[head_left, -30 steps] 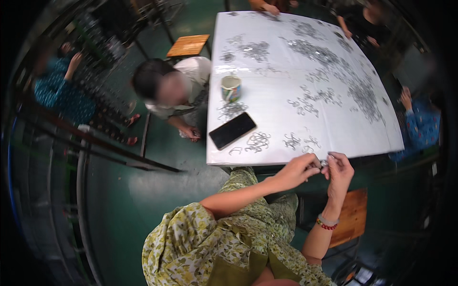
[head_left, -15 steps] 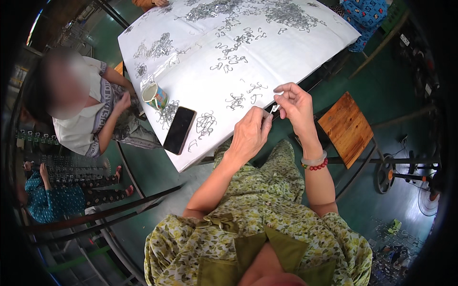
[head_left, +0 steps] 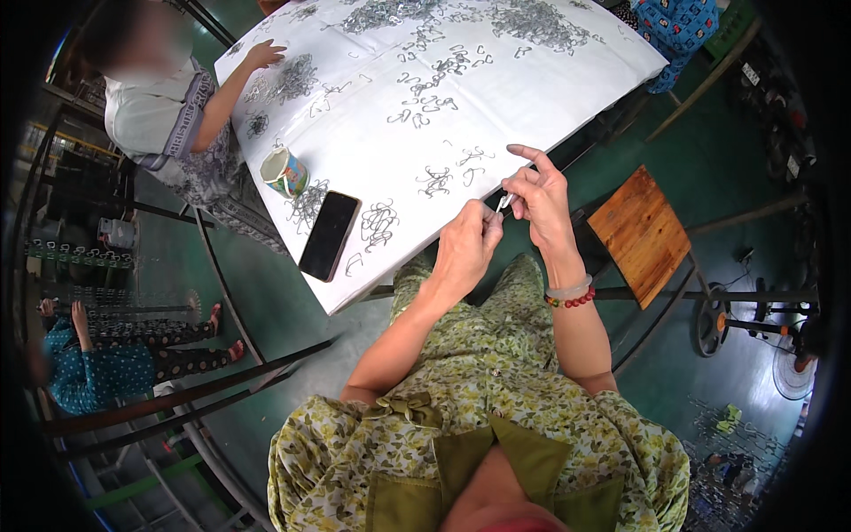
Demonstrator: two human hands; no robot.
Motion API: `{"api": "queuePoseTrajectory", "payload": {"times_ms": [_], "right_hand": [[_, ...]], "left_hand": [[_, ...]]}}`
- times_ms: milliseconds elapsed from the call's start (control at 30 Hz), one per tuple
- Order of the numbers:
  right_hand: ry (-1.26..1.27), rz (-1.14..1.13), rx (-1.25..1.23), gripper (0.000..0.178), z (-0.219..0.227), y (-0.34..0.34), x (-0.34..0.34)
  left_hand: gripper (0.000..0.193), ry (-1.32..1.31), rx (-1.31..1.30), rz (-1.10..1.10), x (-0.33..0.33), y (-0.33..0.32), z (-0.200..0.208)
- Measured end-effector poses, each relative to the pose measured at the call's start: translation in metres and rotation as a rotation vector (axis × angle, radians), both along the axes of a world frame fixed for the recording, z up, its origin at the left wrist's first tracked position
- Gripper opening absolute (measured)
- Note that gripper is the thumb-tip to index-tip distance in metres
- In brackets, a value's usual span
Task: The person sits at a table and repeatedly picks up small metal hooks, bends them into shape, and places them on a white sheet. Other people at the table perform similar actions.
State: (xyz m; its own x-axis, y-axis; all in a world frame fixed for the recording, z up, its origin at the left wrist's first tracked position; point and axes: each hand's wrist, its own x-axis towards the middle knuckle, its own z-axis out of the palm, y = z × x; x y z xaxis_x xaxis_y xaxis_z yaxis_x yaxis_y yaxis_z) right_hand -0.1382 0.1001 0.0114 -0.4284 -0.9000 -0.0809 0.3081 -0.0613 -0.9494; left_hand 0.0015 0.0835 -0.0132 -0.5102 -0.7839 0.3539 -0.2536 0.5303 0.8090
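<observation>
Just off the table's near edge, my two hands meet over a small shiny metal piece (head_left: 504, 203), mostly covered by fingertips; its exact kind cannot be made out. My left hand (head_left: 463, 248) is closed in a pinch at the piece's lower end. My right hand (head_left: 542, 199) pinches its upper part between thumb and curled fingers, the index finger stretched out. On the white-covered table (head_left: 381, 155), the nearest heap of small S-shaped metal hooks (head_left: 435, 182) lies beyond my left hand. A smaller group of loose hooks (head_left: 472, 162) lies close by.
A black phone (head_left: 330, 236) and a colourful cup (head_left: 284, 172) stand at the table's left, beside more hooks (head_left: 378, 225). Larger heaps (head_left: 545, 25) cover the far side. A co-worker (head_left: 164, 115) sits at the left. A wooden stool (head_left: 640, 238) and a fan (head_left: 792, 372) stand right.
The co-worker at the left has leaned forward and stretched an arm over a hook pile. My hands stay together on the metal piece, shifted slightly left; my right index finger is straighter.
</observation>
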Motion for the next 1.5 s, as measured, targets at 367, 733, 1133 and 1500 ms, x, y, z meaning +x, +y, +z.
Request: {"api": "queuePoseTrajectory", "payload": {"times_ms": [367, 733, 1133, 1500], "right_hand": [[-0.245, 0.09, 0.033, 0.029, -0.017, 0.002, -0.009], [0.189, 0.006, -0.11, 0.005, 0.009, 0.008, 0.009], [0.418, 0.068, -0.035, 0.007, 0.043, 0.019, 0.002], [-0.215, 0.186, -0.075, 0.01, 0.004, 0.01, -0.001]], "left_hand": [[0.013, 0.123, -0.02, -0.017, 0.001, -0.011, -0.008], [0.012, 0.156, -0.005, -0.043, 0.01, -0.011, 0.002], [0.01, 0.21, 0.24, -0.176, 0.02, -0.011, 0.019], [0.011, 0.233, -0.046, 0.048, 0.023, -0.008, 0.036]]}}
